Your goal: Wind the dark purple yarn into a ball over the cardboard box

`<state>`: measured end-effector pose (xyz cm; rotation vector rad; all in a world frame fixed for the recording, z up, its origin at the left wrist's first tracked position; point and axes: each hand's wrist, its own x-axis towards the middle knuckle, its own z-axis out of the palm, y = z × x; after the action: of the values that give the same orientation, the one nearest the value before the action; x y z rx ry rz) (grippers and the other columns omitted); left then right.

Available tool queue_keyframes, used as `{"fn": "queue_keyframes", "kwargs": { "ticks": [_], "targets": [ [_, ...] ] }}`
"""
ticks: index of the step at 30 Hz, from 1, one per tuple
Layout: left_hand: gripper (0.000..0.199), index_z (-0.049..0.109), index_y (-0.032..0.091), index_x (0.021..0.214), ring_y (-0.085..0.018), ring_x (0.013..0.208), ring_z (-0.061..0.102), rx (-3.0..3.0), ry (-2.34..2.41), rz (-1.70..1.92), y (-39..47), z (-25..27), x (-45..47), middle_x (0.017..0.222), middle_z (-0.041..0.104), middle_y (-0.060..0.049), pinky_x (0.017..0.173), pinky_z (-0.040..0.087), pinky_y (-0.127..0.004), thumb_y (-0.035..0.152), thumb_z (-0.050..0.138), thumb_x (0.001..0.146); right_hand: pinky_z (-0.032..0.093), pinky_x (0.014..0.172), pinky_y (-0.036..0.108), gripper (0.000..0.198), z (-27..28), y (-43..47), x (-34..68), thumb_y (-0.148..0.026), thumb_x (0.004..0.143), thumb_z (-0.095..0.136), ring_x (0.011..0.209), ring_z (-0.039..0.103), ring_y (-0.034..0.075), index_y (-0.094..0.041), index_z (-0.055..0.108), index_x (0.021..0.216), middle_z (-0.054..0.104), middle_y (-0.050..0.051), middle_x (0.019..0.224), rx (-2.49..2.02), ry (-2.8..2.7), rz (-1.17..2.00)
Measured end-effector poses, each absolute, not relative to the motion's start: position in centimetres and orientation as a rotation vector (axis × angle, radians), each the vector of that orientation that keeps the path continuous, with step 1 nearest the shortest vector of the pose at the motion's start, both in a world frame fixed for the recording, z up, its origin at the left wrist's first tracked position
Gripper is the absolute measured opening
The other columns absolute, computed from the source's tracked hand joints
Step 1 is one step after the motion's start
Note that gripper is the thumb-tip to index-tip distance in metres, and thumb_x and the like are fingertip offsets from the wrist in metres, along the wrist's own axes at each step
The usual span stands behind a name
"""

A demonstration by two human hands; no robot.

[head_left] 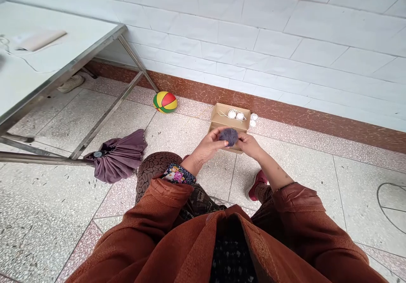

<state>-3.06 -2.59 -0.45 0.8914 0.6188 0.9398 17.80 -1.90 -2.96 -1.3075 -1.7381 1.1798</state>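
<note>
A dark grey-purple ball of yarn [228,137] is held up in front of my body, above the near side of an open cardboard box [217,118]. My left hand [209,146] grips the ball from the left, thumb in front and fingers behind. On its right side, my right hand [249,144] has closed fingers against the ball's edge; whether a strand is pinched there is too small to tell. Inside the box lie two white yarn balls [232,114] with loose white strands. Part of the box is hidden behind my hands and the ball.
White crumpled pieces [253,119] lie right of the box by the tiled wall [269,42]. A colourful ball [165,102] sits near the leg of a metal-framed table [95,33]. A purple folded umbrella [122,156] lies left of my knee. A dark cable [388,184] curves at the right.
</note>
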Motion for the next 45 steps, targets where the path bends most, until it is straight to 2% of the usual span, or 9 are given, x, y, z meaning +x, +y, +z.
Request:
{"fn": "queue_keyframes", "kwargs": {
  "ticks": [10,17,22,26,30,33,36,40,45],
  "targets": [
    [0.061,0.066,0.017,0.121,-0.02,0.101,0.064,0.992,1.005,1.016,-1.0,-2.3,-3.2,0.112,0.071,-0.007,0.09,0.051,-0.034,0.024,0.083,0.063,0.049,0.073,0.03,0.034,0.0,-4.1,17.6,-0.054,0.098,0.066,0.075,0.062,0.016,-0.022,0.073,0.09,0.069,0.002,0.084,-1.025,-1.963,1.174],
    [0.096,0.049,0.023,0.149,-0.018,0.095,0.063,1.209,0.906,0.754,-1.6,-3.0,-2.9,0.115,0.065,-0.006,0.088,0.048,-0.035,0.018,0.084,0.06,0.051,0.079,0.033,0.034,1.5,-3.3,19.2,-0.056,0.093,0.072,0.079,0.062,0.018,-0.022,0.075,0.085,0.07,0.002,0.083,-1.056,-1.672,1.113],
    [0.107,0.037,0.029,0.16,-0.02,0.097,0.066,1.257,0.609,0.596,-2.5,-1.9,-2.7,0.112,0.068,-0.006,0.092,0.049,-0.039,0.02,0.087,0.065,0.049,0.081,0.034,0.035,0.4,-2.3,19.2,-0.057,0.089,0.075,0.078,0.059,0.017,-0.023,0.074,0.085,0.067,0.0,0.08,-1.146,-1.554,1.106],
    [0.093,0.049,0.028,0.153,-0.023,0.105,0.068,1.159,0.486,0.624,-2.9,-1.1,-2.5,0.117,0.072,-0.009,0.093,0.049,-0.039,0.02,0.087,0.068,0.046,0.072,0.031,0.039,0.1,-2.1,18.9,-0.061,0.087,0.076,0.07,0.053,0.015,-0.022,0.073,0.085,0.062,-0.002,0.074,-1.147,-1.505,1.197],
    [0.06,0.07,0.022,0.125,-0.022,0.102,0.067,0.921,0.634,0.719,-3.0,-1.1,-2.3,0.116,0.073,-0.009,0.086,0.05,-0.033,0.021,0.085,0.067,0.04,0.059,0.027,0.041,1.0,-2.7,19.1,-0.062,0.088,0.075,0.06,0.044,0.011,-0.023,0.069,0.083,0.057,-0.003,0.072,-1.028,-1.452,1.288],
    [0.038,0.072,0.018,0.106,-0.016,0.088,0.066,0.627,0.775,0.817,-2.6,-1.3,-2.3,0.103,0.073,-0.006,0.074,0.049,-0.027,0.022,0.08,0.069,0.042,0.058,0.027,0.039,1.8,-3.4,19.2,-0.061,0.091,0.074,0.061,0.05,0.012,-0.023,0.069,0.086,0.065,0.0,0.08,-0.93,-1.498,1.445],
    [0.025,0.069,0.016,0.096,-0.013,0.081,0.064,0.343,0.854,0.929,-1.8,-1.2,-2.6,0.094,0.071,-0.004,0.069,0.051,-0.024,0.019,0.075,0.072,0.049,0.067,0.029,0.038,2.1,-4.1,18.7,-0.058,0.094,0.071,0.068,0.058,0.013,-0.021,0.069,0.087,0.069,0.001,0.08,-0.871,-1.649,1.65],
    [0.02,0.067,0.016,0.095,-0.013,0.08,0.063,0.194,0.91,1.028,-1.0,-0.9,-3.1,0.093,0.07,-0.004,0.066,0.053,-0.023,0.018,0.071,0.076,0.051,0.073,0.029,0.038,1.7,-4.7,17.6,-0.056,0.093,0.073,0.072,0.061,0.014,-0.019,0.07,0.086,0.068,0.0,0.079,-0.864,-1.867,1.851],
    [0.027,0.068,0.016,0.097,-0.015,0.083,0.063,0.481,1.014,0.978,-1.4,-2.0,-2.7,0.096,0.068,-0.004,0.07,0.052,-0.025,0.02,0.075,0.071,0.053,0.077,0.031,0.036,1.6,-5.0,17.3,-0.055,0.095,0.071,0.077,0.065,0.015,-0.02,0.073,0.088,0.073,0.001,0.083,-0.869,-1.898,1.741]
  ]
}}
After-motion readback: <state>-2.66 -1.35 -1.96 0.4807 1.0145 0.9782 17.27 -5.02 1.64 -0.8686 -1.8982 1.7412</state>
